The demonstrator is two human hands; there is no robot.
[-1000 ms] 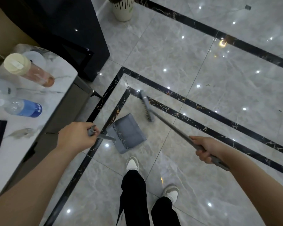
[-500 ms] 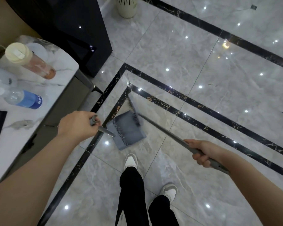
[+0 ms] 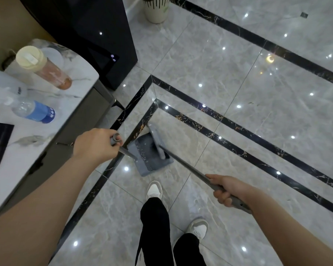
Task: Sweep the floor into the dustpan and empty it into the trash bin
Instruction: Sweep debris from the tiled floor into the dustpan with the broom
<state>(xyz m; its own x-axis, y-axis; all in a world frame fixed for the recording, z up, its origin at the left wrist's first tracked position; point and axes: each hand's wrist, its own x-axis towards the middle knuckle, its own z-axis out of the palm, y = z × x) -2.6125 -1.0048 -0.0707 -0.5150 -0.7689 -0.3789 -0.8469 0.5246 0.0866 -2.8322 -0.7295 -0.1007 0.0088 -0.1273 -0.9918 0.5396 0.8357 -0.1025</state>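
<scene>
Left hand, arm stretched forward, grip closed round the dustpan handle top; the pan rests on the floor ahead of the feet. Right hand grips the broom shaft low, brush head inside the pan.

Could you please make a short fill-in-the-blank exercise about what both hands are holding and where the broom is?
1. The left hand grips the handle of the ____.
2. The right hand grips the long handle of the ____.
3. The broom head lies over the mouth of the dustpan, which rests on the ____.

Missing words: dustpan; broom; floor
</scene>
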